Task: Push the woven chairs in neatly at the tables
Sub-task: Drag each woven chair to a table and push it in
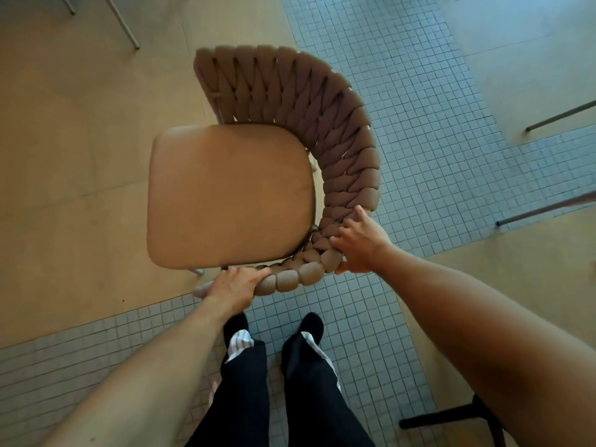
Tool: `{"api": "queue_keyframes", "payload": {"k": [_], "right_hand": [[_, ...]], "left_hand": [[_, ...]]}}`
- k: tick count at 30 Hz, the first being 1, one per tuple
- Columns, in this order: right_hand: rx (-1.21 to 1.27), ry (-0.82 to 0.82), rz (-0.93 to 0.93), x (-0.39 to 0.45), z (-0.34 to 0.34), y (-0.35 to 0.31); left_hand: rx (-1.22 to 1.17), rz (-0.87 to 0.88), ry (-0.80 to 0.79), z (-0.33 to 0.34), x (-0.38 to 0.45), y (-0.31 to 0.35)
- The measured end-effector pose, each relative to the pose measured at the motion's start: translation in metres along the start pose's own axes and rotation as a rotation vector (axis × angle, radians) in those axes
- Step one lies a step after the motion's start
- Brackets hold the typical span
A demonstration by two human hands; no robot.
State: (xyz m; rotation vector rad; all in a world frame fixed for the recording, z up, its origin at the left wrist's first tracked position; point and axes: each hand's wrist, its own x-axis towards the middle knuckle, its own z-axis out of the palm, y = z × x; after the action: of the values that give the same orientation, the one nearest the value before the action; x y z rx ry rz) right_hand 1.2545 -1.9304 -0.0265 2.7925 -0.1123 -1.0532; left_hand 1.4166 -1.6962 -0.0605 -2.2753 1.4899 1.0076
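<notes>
both hands on the chair, no table reached yet

the chair (245, 175) sits out in the open on the floor, straddling the line where the tan floor (64, 140) meets the grey tiles (403, 108). its tan seat (229, 195) faces left in the view and the woven back (322, 108) curves round the top and right side.

the left hand (233, 287) grips the near end of the woven back, fingers curled over the padded rim by the seat's lower corner. the right hand (359, 243) holds the back a little further round, fingers spread over the inner weave and the thumb under the outer edge. both hands are closed around the chair, not flat against it. whether the chair is lifted or standing on all its legs i cannot tell; only one leg tip (199, 271) shows under the seat.

the person's feet (274, 330) stand on the tiles just behind the chair.

no tabletop shows here. thin metal legs (125, 24) cross the top left corner, and more legs (561, 116) come in from the right edge, but what they belong to is out of view.

as a judgement, this chair is still in hand and not yet placed: it is not tucked under anything, and it looks turned at an angle. left to do: bring it to a table, square it up, slide the seat under, then see to any other chairs, none of which show here.
</notes>
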Motion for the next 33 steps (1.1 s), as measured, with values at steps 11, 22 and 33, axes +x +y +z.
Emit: {"api": "queue_keyframes", "payload": {"k": [11, 22, 33], "right_hand": [[0.174, -0.026, 0.134, 0.027, -0.032, -0.093], [0.316, 0.065, -0.002, 0.038, -0.038, -0.1], [-0.118, -0.101, -0.124, 0.052, -0.035, 0.046]], "left_hand": [[0.195, 0.014, 0.095, -0.025, -0.016, -0.096], [0.245, -0.208, 0.042, -0.019, -0.024, -0.103], [0.022, -0.239, 0.009, -0.008, -0.009, 0.033]]}}
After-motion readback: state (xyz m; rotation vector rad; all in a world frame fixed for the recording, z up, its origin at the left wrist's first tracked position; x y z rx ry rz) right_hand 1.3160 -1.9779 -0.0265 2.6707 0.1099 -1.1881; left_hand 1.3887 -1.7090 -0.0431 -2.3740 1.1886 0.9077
